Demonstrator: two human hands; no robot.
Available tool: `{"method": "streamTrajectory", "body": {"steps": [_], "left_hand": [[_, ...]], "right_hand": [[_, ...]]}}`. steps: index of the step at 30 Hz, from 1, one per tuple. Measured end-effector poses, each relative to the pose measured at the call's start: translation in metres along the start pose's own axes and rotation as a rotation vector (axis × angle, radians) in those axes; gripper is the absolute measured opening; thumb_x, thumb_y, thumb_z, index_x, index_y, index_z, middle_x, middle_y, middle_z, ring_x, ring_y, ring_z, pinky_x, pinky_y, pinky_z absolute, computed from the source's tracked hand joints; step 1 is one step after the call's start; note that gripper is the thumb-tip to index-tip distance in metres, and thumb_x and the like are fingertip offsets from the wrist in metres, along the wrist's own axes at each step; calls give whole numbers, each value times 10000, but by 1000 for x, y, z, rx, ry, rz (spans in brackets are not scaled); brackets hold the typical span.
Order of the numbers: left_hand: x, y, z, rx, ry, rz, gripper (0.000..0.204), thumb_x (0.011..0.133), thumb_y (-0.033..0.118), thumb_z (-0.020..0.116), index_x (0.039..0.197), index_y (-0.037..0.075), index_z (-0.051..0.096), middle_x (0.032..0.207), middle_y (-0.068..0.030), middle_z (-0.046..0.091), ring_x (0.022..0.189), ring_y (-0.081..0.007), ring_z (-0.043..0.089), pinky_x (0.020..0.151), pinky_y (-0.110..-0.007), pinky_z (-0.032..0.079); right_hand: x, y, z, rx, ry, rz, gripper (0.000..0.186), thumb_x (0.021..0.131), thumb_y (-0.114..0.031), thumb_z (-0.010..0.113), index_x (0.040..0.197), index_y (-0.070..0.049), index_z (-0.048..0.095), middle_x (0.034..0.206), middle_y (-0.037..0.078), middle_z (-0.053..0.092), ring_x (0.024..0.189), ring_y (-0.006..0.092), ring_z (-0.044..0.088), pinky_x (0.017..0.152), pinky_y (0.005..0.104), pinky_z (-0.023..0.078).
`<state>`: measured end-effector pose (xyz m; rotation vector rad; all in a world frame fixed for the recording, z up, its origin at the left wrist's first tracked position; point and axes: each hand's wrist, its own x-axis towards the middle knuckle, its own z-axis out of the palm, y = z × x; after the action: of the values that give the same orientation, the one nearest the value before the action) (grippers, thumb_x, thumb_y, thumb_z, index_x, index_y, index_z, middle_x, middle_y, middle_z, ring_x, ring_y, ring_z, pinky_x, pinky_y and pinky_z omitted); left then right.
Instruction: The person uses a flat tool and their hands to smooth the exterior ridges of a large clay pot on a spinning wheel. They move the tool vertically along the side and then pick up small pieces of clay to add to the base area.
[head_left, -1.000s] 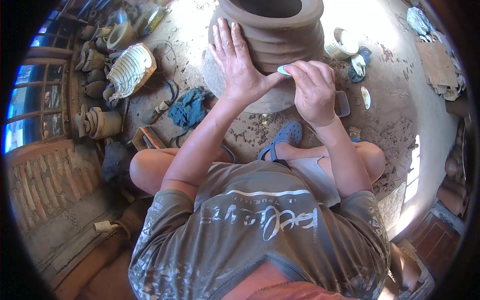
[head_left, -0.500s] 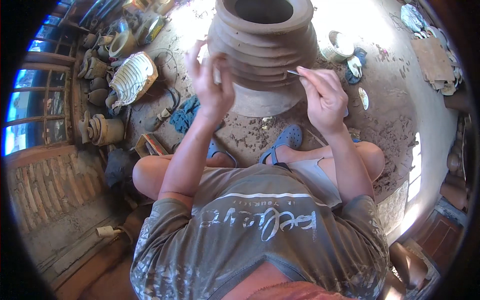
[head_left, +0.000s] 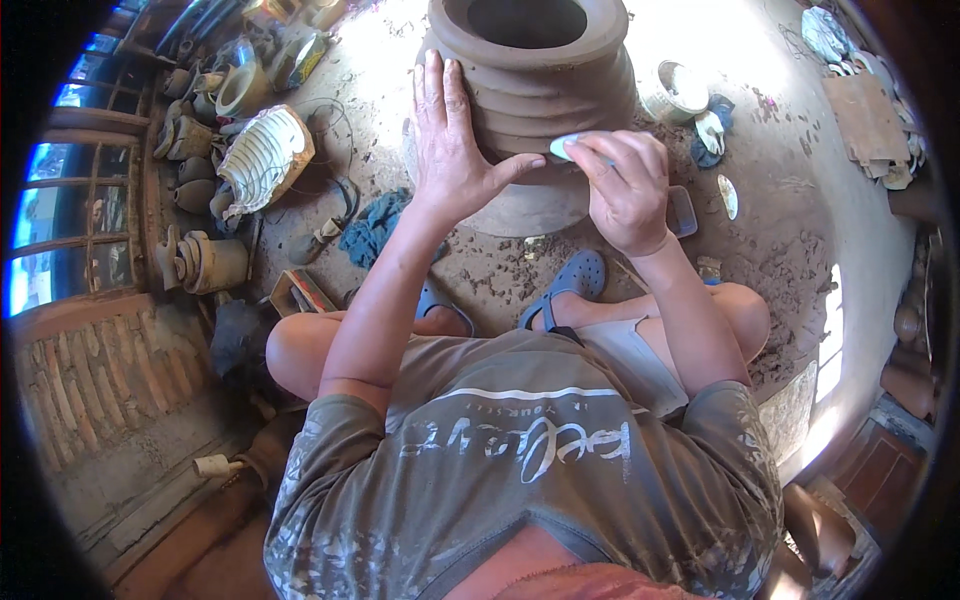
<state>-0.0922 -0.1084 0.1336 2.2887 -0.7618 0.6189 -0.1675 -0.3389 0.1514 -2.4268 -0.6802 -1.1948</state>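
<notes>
A large ridged clay pot (head_left: 540,90) with a wide dark mouth stands on a round grey base (head_left: 530,212) in front of me. My left hand (head_left: 445,150) lies spread against the pot's left side, thumb stretched to the right across its lower part, holding nothing. My right hand (head_left: 628,185) is closed in a pinch on a small flat pale-blue tool (head_left: 560,148), which is against the pot's lower ridges just right of my left thumb tip.
Around me lie a white ribbed mould (head_left: 262,160), a teal cloth (head_left: 372,232), clay vessels (head_left: 210,262), a narrow box (head_left: 300,298), a white bucket (head_left: 675,92), a clear container (head_left: 682,205) and cardboard (head_left: 862,120). A wooden-framed window (head_left: 70,220) is at the left; clay crumbs litter the floor.
My left hand left the pot and was blurred half a second ago; it is back flat on it now. The blue tool, edge-on then, again shows its flat face against the pot.
</notes>
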Motion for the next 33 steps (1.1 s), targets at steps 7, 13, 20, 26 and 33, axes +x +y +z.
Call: {"method": "streamTrajectory", "body": {"steps": [7, 13, 20, 26, 33], "left_hand": [[-1, 6, -1, 13, 4, -20, 1471, 650, 629, 931, 1646, -70, 103, 1696, -363, 100, 1574, -557, 117, 1266, -644, 168], [-1, 7, 2, 11, 26, -17, 1469, 649, 637, 930, 1644, -72, 113, 1697, -359, 106, 1574, -553, 119, 1264, -639, 178], [-4, 13, 3, 58, 34, -30, 1473, 632, 635, 942, 1635, -78, 132, 1693, -361, 116, 1568, -541, 168, 1262, -626, 201], [5, -8, -21, 22, 70, -38, 1550, 536, 634, 982, 1625, -89, 149, 1684, -370, 121, 1552, -541, 211, 1250, -560, 302], [15, -16, -25, -85, -139, -131, 1588, 530, 587, 1004, 1635, -95, 89, 1681, -353, 175, 1566, -479, 241, 1281, -525, 279]], "right_hand": [[-9, 6, 1, 1, -35, -18, 346, 805, -44, 709, 1129, -132, 791, 1094, -12, 719, 1030, 213, 638, 935, 390, 474], [-15, 4, 2, 8, 8, -25, 376, 787, -43, 705, 1142, -128, 796, 1121, -1, 717, 1057, 227, 633, 977, 397, 477], [-17, 3, -1, 58, -96, 42, 334, 790, -29, 690, 1095, -116, 795, 1061, 5, 715, 1016, 231, 643, 943, 397, 483], [-47, 1, -22, 137, -49, 90, 320, 775, -1, 702, 1062, -96, 804, 1018, 31, 721, 942, 243, 663, 878, 393, 510], [-28, 4, -8, 49, -14, 0, 329, 811, -91, 704, 1125, -109, 803, 1085, 2, 721, 1024, 213, 645, 979, 396, 479]]}}
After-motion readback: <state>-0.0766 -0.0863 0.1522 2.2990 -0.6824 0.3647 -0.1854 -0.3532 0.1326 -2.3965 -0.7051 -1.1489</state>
